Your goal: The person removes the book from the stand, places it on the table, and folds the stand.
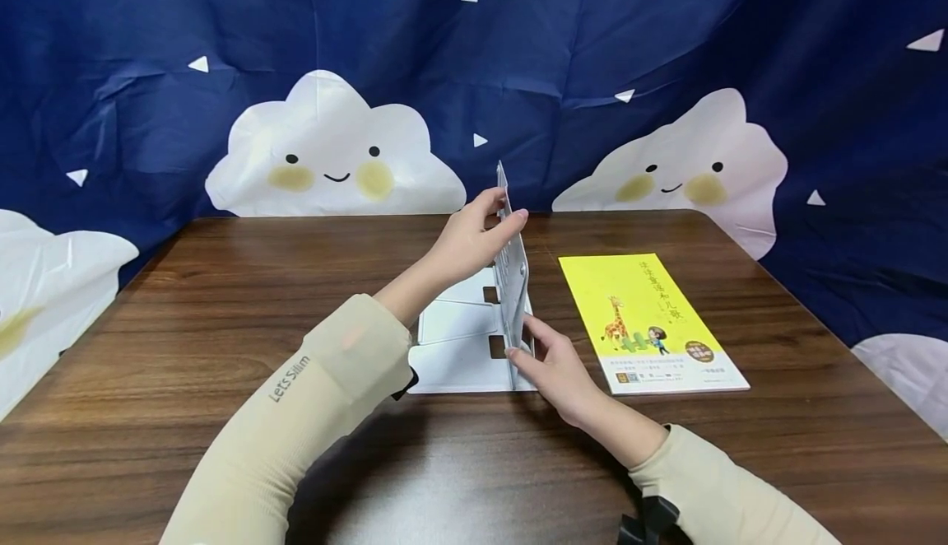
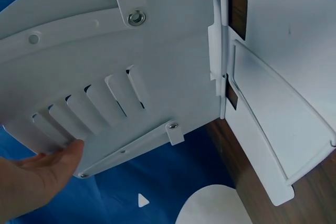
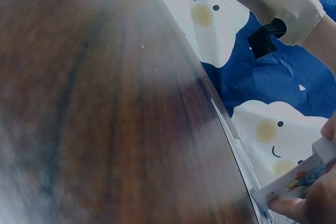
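Beige sleeves (image 1: pixel 296 413) nearest. White stand (image 1: pixel 455 361) left of yellow book (image 1: pixel 648 306), upright panel (image 1: pixel 513 286) hinged lengthwise alongside book. Left hand (image 1: pixel 468 242) pinches panel's upper far part; right hand (image 1: pixel 560 374), nearer book, pinches lower near edge.

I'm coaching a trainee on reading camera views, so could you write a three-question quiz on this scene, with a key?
1. True or false: the yellow book lies underneath the white stand.
2. What animal is printed on the book's cover?
3. Fill in: in the head view, the ____ hand is nearer the top of the stand's raised panel.

Key:
1. False; it lies beside it.
2. A giraffe.
3. Left; the left hand is higher than the right hand.
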`<action>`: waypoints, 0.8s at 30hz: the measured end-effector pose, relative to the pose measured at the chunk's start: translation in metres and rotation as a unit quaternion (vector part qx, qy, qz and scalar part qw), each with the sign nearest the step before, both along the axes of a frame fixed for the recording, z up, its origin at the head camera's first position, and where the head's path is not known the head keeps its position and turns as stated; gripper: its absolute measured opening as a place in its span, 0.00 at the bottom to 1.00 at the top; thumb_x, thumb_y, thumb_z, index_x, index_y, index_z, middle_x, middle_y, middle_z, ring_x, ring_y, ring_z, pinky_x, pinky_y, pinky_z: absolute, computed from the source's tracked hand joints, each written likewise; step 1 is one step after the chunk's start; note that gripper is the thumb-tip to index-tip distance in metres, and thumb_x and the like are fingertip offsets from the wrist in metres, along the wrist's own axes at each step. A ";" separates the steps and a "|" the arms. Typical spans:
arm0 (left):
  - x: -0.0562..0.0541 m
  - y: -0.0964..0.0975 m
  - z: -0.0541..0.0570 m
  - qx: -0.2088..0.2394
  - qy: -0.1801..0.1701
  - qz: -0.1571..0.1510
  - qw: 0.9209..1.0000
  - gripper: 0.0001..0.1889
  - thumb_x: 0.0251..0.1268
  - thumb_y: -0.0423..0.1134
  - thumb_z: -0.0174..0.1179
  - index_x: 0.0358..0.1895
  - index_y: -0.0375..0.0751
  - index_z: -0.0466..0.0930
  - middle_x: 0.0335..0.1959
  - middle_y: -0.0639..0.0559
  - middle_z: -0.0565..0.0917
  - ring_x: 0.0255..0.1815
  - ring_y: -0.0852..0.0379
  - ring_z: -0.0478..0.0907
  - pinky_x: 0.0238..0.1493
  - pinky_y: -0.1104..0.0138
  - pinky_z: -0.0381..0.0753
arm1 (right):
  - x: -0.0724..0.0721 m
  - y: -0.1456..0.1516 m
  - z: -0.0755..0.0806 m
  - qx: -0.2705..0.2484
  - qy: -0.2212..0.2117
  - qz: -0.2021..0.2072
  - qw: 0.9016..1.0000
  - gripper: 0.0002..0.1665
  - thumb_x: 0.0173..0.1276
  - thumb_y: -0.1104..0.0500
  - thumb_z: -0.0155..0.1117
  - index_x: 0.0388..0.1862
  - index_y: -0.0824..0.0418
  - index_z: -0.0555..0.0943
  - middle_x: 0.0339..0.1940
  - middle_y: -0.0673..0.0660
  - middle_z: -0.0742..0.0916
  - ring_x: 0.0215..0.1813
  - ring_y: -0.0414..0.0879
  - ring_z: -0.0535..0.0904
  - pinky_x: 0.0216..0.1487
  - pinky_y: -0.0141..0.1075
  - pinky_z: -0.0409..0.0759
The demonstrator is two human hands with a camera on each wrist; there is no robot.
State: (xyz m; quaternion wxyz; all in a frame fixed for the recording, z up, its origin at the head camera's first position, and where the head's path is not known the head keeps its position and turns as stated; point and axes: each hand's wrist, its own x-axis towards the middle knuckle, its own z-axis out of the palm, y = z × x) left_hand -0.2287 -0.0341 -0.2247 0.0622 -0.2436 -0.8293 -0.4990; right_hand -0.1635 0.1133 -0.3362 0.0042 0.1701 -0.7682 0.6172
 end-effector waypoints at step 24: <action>0.008 -0.042 -0.018 0.086 0.010 0.024 0.996 0.22 0.63 0.41 0.47 0.58 0.33 0.64 0.51 0.43 0.73 0.50 0.58 0.70 0.48 0.68 0.69 | -0.001 -0.012 0.007 0.102 0.023 0.023 0.994 0.32 0.56 0.67 0.57 0.60 0.68 0.62 0.58 0.65 0.69 0.59 0.51 0.61 0.55 0.45 0.61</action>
